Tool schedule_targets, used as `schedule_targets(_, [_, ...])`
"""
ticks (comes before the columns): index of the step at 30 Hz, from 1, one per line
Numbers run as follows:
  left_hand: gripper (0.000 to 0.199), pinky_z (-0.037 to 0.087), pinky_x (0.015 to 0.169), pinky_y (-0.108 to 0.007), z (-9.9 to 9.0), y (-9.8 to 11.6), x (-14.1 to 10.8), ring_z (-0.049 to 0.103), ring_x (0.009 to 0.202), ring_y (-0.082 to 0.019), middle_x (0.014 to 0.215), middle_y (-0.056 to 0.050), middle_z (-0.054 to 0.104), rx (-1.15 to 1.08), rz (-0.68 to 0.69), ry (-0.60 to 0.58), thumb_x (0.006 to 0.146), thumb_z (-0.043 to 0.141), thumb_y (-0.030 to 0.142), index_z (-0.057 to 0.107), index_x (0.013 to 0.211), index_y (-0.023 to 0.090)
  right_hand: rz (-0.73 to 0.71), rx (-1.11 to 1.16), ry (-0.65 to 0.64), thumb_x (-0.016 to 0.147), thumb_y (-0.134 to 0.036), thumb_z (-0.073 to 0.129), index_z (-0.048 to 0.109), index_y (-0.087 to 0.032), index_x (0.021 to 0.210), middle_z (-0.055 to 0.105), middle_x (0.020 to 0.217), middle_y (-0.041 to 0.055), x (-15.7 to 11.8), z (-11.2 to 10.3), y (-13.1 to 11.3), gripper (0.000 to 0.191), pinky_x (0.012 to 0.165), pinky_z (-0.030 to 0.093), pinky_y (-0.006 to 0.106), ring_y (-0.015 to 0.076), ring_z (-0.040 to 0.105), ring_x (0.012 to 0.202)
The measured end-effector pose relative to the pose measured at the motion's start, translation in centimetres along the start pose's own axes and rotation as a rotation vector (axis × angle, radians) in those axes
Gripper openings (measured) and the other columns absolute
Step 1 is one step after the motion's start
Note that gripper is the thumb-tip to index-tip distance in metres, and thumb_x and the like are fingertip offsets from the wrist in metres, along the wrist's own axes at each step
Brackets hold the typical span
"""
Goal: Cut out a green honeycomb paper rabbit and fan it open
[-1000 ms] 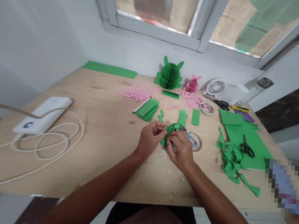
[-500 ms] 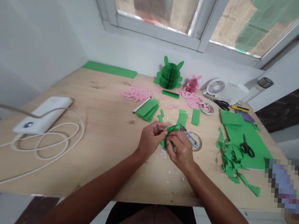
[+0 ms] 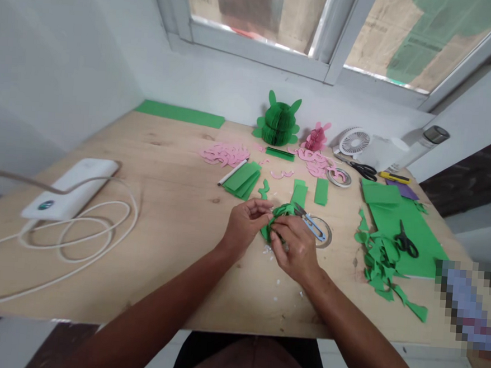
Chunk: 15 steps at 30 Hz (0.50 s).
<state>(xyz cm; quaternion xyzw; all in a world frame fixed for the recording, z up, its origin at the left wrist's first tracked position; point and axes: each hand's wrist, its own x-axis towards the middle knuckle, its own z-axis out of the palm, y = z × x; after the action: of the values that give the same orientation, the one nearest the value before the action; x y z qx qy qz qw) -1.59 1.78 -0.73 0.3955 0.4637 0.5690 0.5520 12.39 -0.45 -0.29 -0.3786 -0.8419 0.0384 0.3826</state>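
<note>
Both hands are close together over the middle of the wooden table, at a bunch of cut green paper (image 3: 284,210). My left hand (image 3: 246,223) is closed, thumb and fingers pinching at the paper's left edge. My right hand (image 3: 295,243) has its fingers curled on the paper from the right and partly covers it. Light blue snips (image 3: 315,227) lie just right of my right hand, over a roll of tape (image 3: 329,235). White scraps are scattered below the hands. A wavy green strip (image 3: 264,190) lies beyond the paper.
Green (image 3: 279,124) and pink paper figures (image 3: 316,137) stand at the wall beside a small fan (image 3: 355,142). Pink scraps (image 3: 224,154) lie behind. Black scissors (image 3: 405,240) rest on green sheets (image 3: 416,263) at right. A white power bank (image 3: 74,189) with looping cable is left.
The fingers of both hands have shifted slightly on the green paper, and my right hand has moved a little to the left. The other things stay put.
</note>
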Motion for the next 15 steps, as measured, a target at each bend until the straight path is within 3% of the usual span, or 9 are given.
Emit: schedule_targets(15, [0.027, 0.051, 0.068, -0.025, -0.45, 0.47, 0.34, 0.062, 0.066, -0.013, 0.068, 0.0, 0.065, -0.03, -0.019, -0.043, 0.056, 0.075, 0.02, 0.068, 0.081, 0.015, -0.054, -0.077, -0.04, 0.086, -0.017, 0.048, 0.064, -0.017, 0.095, 0.066, 0.096, 0.0119, -0.2, -0.03, -0.03, 0.019, 0.077, 0.049, 0.042, 0.024, 0.06, 0.092])
